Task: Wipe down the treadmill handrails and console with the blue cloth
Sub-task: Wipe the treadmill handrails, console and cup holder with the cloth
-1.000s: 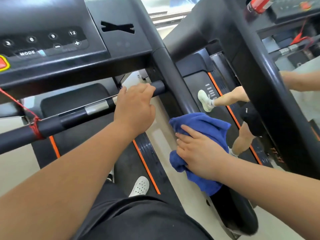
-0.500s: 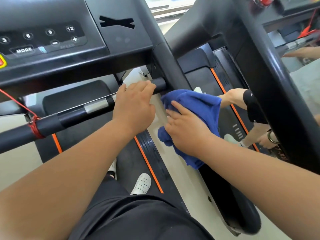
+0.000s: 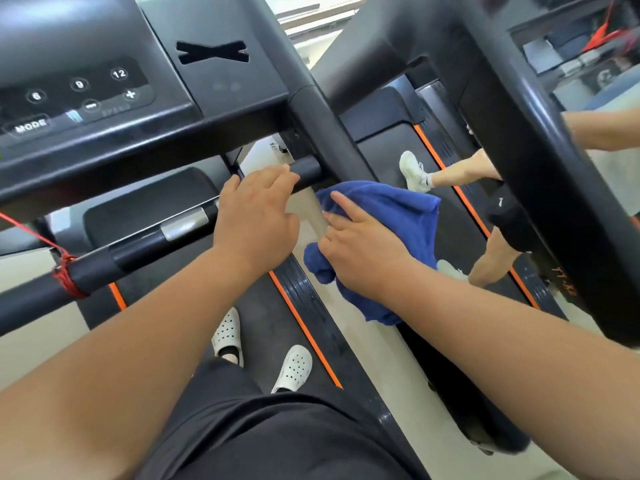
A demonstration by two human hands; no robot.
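Fingers (image 3: 341, 199) of the right hand (image 3: 363, 251): spread flat, pressing the blue cloth (image 3: 391, 216) onto the right side handrail (image 3: 325, 129) just below its joint with the console. Left hand (image 3: 256, 216): fingers curled together over the front crossbar (image 3: 145, 244), bracing; no cloth in it.

Step in hand, by judgement: side handrail wipe, upper end. Next move likely calls for sliding the bunched cloth up onto the console (image 3: 104, 98) while keeping it flat under the palm.

Console legends readable: "MODE", "6", "9", "12", "+". Red cord (image 3: 65, 271) tied round the crossbar. Beyond: neighbouring treadmill (image 3: 467, 209), another person's legs on it.
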